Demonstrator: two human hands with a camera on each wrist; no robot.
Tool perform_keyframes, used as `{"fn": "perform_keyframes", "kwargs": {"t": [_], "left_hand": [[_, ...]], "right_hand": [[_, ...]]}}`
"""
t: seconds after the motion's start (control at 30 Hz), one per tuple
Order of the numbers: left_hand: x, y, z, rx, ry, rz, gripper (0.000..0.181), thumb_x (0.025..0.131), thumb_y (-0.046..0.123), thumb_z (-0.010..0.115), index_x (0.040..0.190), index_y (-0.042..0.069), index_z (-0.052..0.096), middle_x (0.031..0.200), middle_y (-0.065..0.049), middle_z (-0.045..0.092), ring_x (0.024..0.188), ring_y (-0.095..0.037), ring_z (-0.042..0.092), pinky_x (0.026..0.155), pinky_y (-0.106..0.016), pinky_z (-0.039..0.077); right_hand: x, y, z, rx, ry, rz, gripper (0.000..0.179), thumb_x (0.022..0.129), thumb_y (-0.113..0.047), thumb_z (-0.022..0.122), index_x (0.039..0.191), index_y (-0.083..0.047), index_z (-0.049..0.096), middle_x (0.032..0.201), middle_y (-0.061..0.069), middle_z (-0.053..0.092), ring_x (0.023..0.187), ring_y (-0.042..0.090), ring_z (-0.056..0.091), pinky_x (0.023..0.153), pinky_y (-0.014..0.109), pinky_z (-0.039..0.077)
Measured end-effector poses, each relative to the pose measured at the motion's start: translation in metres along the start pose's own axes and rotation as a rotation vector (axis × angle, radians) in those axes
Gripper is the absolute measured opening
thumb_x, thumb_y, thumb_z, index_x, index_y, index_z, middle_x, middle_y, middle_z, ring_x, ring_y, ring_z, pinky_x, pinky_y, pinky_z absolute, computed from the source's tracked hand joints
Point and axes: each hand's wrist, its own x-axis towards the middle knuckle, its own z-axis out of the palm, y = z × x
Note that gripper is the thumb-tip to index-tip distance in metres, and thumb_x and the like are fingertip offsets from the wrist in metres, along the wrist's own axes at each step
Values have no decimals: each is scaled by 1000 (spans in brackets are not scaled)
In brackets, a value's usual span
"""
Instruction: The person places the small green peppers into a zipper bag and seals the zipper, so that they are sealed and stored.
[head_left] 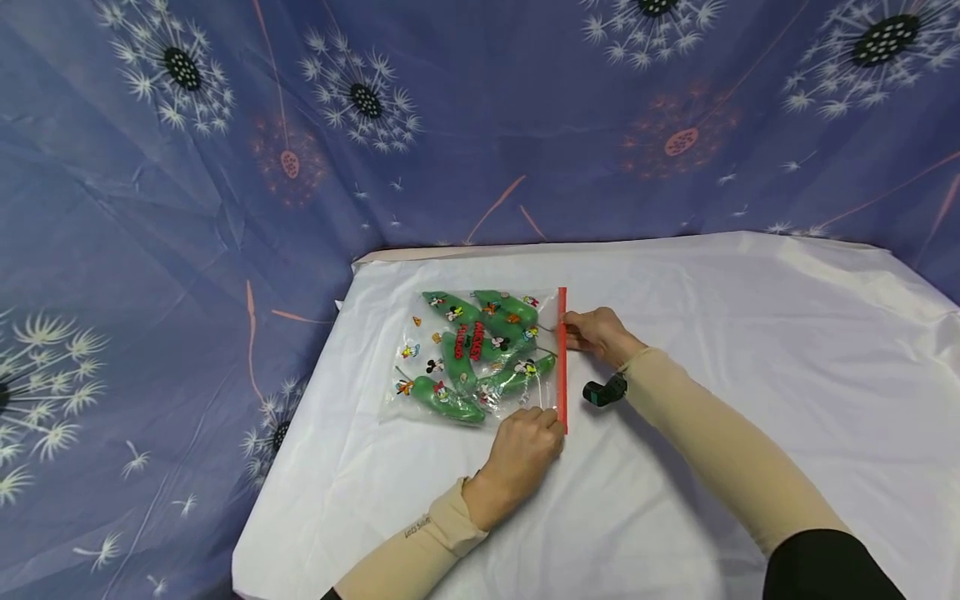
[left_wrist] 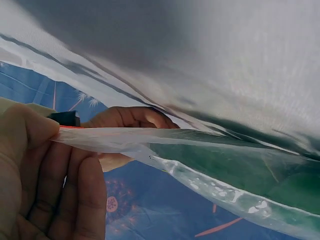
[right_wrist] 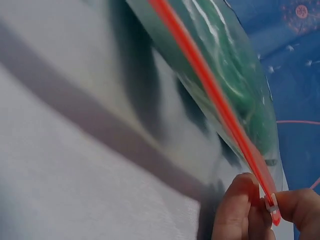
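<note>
A clear zip bag (head_left: 420, 350) with cartoon prints lies on the table, holding several long green peppers (head_left: 450, 402). Its red zip strip (head_left: 562, 375) runs along the right side. My left hand (head_left: 521, 450) pinches the bag's near right corner by the strip; in the left wrist view, that hand's thumb (left_wrist: 42, 125) presses on the bag edge while the other fingers curl beneath. At the strip's upper part is my right hand (head_left: 600, 335). In the right wrist view it pinches a small white slider (right_wrist: 271, 202) close to one end of the red strip.
A white cloth (head_left: 712, 308) covers the table. Blue fabric with dandelion prints (head_left: 480, 125) hangs behind and to the left. A small black device (head_left: 604, 390) sits at my right wrist, above the cloth.
</note>
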Motion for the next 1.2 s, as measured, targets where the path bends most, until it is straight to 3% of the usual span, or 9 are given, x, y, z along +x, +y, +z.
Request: {"fn": "perform_keyframes", "kwargs": {"t": [0.27, 0.9, 1.2], "left_hand": [[-1, -1, -1, 27, -1, -2, 20, 80, 16, 85, 69, 17, 69, 71, 6, 61, 64, -11, 60, 59, -24, 47], [-9, 5, -2, -18, -1, -6, 16, 76, 15, 87, 73, 17, 71, 70, 7, 62, 63, -10, 60, 59, -23, 47], [-11, 7, -1, 28, 8, 7, 18, 77, 17, 87, 71, 19, 70, 70, 8, 60, 62, -9, 59, 60, -22, 46]], "right_hand": [[11, -4, 3, 31, -9, 21, 12, 103, -6, 58, 96, 3, 60, 71, 5, 71, 63, 11, 69, 67, 25, 60], [30, -23, -7, 65, 34, 19, 8, 103, -5, 58, 104, 3, 60, 66, 2, 68, 57, 9, 68, 63, 22, 59], [35, -26, -5, 35, 23, 17, 11, 104, -7, 58, 107, 3, 60, 68, 2, 66, 55, 8, 67, 62, 21, 58]]}}
